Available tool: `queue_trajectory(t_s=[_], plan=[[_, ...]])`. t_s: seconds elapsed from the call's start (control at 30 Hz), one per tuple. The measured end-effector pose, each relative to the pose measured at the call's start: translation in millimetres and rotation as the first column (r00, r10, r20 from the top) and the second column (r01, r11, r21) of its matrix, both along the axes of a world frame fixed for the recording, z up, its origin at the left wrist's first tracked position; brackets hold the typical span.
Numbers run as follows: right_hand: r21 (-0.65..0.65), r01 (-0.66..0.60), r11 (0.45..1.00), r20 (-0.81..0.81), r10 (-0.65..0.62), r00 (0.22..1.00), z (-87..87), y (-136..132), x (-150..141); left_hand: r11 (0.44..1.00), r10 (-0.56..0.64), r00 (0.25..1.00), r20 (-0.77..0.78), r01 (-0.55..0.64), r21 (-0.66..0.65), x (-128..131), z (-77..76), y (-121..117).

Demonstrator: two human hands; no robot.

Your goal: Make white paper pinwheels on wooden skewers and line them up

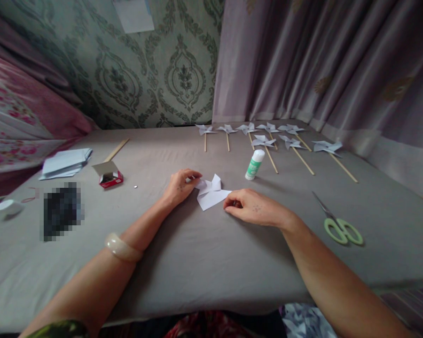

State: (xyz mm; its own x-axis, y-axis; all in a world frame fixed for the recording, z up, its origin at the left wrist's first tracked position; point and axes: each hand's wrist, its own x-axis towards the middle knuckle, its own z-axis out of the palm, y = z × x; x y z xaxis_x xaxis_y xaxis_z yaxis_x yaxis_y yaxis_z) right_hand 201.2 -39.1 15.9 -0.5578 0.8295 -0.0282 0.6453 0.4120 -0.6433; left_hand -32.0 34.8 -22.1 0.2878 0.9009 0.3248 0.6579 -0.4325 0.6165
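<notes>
A white paper pinwheel (210,193), partly folded, lies on the grey cloth in front of me, two of its points turned inward and its lower part flat. My left hand (183,187) pinches its upper left edge between thumb and fingers. On the opposite side my right hand (255,205) has its curled fingers closed at the right tip, which they partly cover. Just beyond my right hand stands a glue stick (254,165) with a white cap and green label, leaning a little in the view. Neither hand touches it.
Several finished pinwheels on sticks (264,141) lie at the back right. Scissors (338,225) with green handles rest at right. To the left are an open red box (111,178), stacked paper (65,163), wooden sticks (117,150) and a blurred dark object (61,211).
</notes>
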Motion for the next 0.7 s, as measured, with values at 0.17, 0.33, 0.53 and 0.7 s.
queue_trajectory(t_s=[0.17, 0.33, 0.53, 0.7], plan=[[-0.002, 0.07, 0.998, 0.027, -0.07, 0.997, 2.8, -1.6, 1.1, 0.998, -0.064, 0.997, -0.047, 0.064, -0.004, 0.9, 11.3, -24.2], [0.067, 0.076, 0.995, 0.083, -0.081, 0.993, 1.7, -7.6, -11.3, 0.993, -0.117, 0.974, -0.195, 0.116, -0.019, 8.9, 17.3, -35.9], [0.136, 0.131, 0.982, 0.091, -0.144, 0.985, -5.5, -7.6, -18.9, 0.991, -0.133, 0.968, -0.214, 0.127, -0.042, 8.8, 15.7, -33.3], [0.265, 0.204, 0.942, 0.092, -0.235, 0.968, -12.9, -7.9, -28.4, 0.99, -0.123, 0.99, -0.065, 0.117, -0.08, 7.2, 13.6, -32.6]])
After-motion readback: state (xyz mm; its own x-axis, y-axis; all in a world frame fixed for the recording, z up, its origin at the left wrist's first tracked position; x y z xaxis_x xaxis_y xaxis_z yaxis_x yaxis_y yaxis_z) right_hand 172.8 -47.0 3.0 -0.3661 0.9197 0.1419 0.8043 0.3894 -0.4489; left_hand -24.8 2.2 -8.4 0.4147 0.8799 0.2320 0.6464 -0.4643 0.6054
